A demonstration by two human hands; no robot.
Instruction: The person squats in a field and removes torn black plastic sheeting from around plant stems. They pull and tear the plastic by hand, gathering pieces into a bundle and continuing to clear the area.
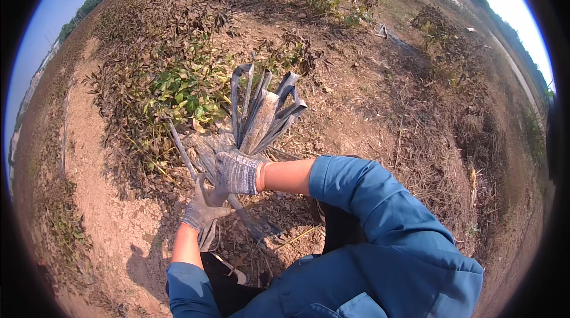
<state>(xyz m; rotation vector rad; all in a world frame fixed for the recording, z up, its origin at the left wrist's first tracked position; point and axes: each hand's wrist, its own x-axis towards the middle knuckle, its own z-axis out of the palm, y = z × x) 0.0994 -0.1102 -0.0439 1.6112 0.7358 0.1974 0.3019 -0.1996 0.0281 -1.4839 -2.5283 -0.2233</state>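
Note:
My right hand (236, 173), in a grey knitted work glove, is closed around a folded bundle of flat grey plastic strips (267, 115), perhaps drip tape. The loops of the bundle fan out above that fist, with soil stuck to the middle ones. Just below and to the left, my left hand (205, 209), gloved too, grips the lower part of the bundle, its thumb pointing right. One strip runs from there up and left to the plants, while other ends hang down towards the ground between my feet.
Leafy plants (182, 91), partly green and partly withered, grow close in front and to the left. A bare dirt path (107, 184) runs along the left. Dry stalks and weeds (418, 140) lie on the right. A grey strip end (382, 30) lies farther off on the soil.

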